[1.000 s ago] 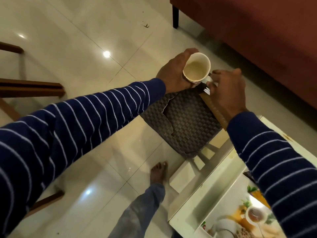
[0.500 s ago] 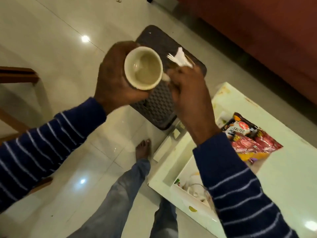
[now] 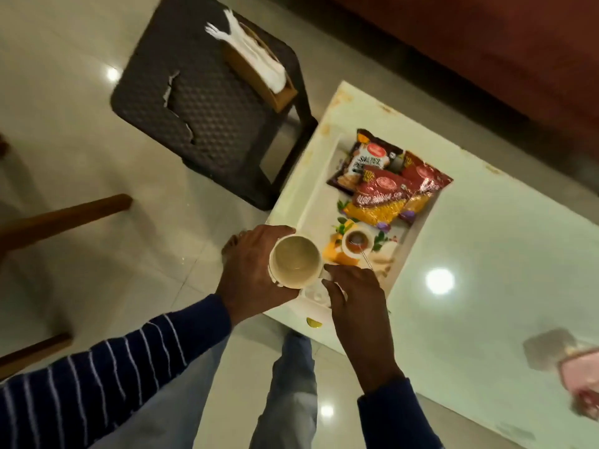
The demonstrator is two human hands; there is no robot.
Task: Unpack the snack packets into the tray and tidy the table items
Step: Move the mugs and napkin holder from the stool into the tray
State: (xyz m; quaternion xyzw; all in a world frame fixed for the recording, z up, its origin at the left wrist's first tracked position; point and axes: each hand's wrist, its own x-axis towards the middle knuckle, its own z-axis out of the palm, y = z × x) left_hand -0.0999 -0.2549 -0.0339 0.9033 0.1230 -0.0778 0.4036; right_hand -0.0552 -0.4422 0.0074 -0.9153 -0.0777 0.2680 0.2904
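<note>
1. Head view: the left hand (image 3: 256, 270) is wrapping its grip around the outer wall of a cream cup (image 3: 295, 261), fingers clenched on it; the cup is sitting upright, mouth open to the camera, at the near corner of the tray (image 3: 311, 202).
2. The right hand (image 3: 355, 296) is lying just beside the cup on its handle side, fingertips (image 3: 330, 270) curling toward the handle; whether this grip is closing on the handle I cannot tell, since the hand is hiding it.
3. The tray is resting on the white table (image 3: 486, 254), near its left end; three snack packets (image 3: 389, 183) are lying overlapped in the far half of the tray, well apart from both hands.
4. A printed picture of a teacup is showing on the tray floor between the packets and the held cup.
5. A dark woven stool (image 3: 207, 102) is standing on the floor beyond the table; a brown holder (image 3: 259, 79) with white plastic cutlery (image 3: 246, 50) is lying on its top.
</note>
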